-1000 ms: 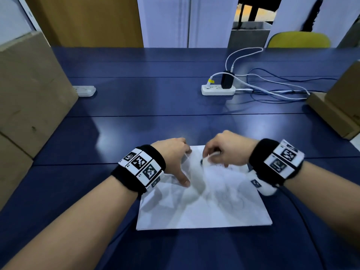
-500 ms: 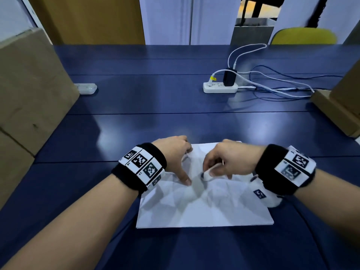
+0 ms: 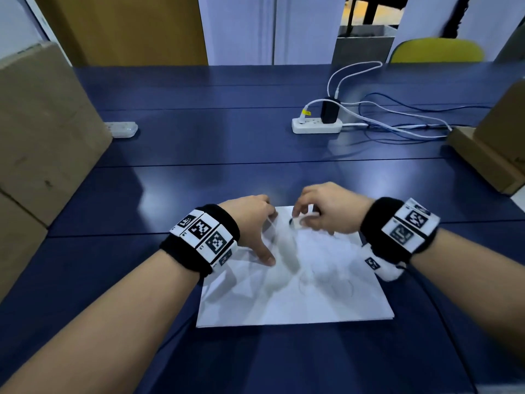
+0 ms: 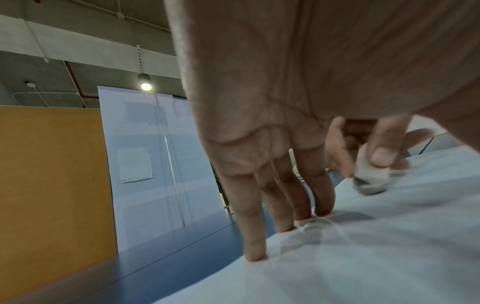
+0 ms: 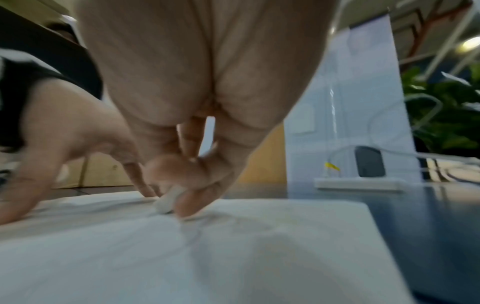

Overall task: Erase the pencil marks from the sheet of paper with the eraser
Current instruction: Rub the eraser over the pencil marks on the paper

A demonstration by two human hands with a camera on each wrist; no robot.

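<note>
A white sheet of paper (image 3: 298, 294) with faint pencil loops lies on the blue table (image 3: 227, 143). My right hand (image 3: 326, 214) pinches a small white eraser (image 3: 298, 221) with a grey-smudged tip and holds it against the sheet's far part. The left wrist view shows the eraser (image 4: 370, 176) between thumb and fingers; in the right wrist view the eraser (image 5: 168, 199) touches the paper (image 5: 233, 257). My left hand (image 3: 255, 228) presses straight fingers (image 4: 255, 232) down on the paper's (image 4: 363, 257) far left part, thumb spread toward me.
A white power strip (image 3: 316, 125) with a black plug and trailing cables lies farther back on the right. Cardboard boxes stand at the left (image 3: 42, 132) and right (image 3: 494, 149) table edges. A small white device (image 3: 122, 129) lies by the left box. A yellow chair (image 3: 437, 51) stands behind the table.
My right hand with the eraser has moved back and forth over the far middle of the sheet, now farther from me. The left hand has stayed pressing the paper.
</note>
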